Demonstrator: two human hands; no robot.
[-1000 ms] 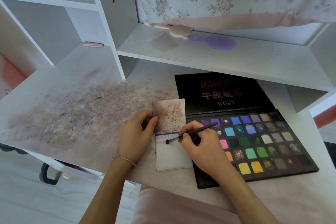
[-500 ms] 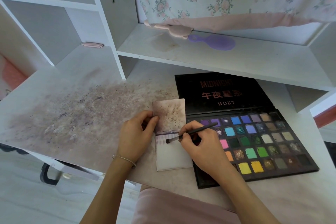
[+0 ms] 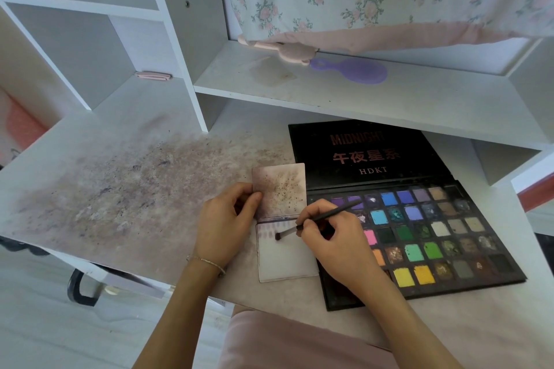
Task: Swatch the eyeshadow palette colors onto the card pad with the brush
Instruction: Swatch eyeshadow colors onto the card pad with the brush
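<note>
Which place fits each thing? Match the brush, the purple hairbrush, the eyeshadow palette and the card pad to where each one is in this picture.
Things:
1. brush
2. purple hairbrush
3. eyeshadow palette
4. card pad

Places:
A. lying on the raised shelf
B. open on the desk, right of the card pad
C. held in the right hand
D. steadied at its left edge by the left hand

Pairs: 1-C, 2-A, 3-B, 4-D

Both forearms reach forward side by side from the bottom of the view, bare to the elbow. The left hand lies knuckles-up, fingers curled, thumb and fingertips pinching something thin at its far edge, a fine bracelet on the wrist. The right hand sits just beside it, fingers bunched in a pen grip around a slim handle.
</note>
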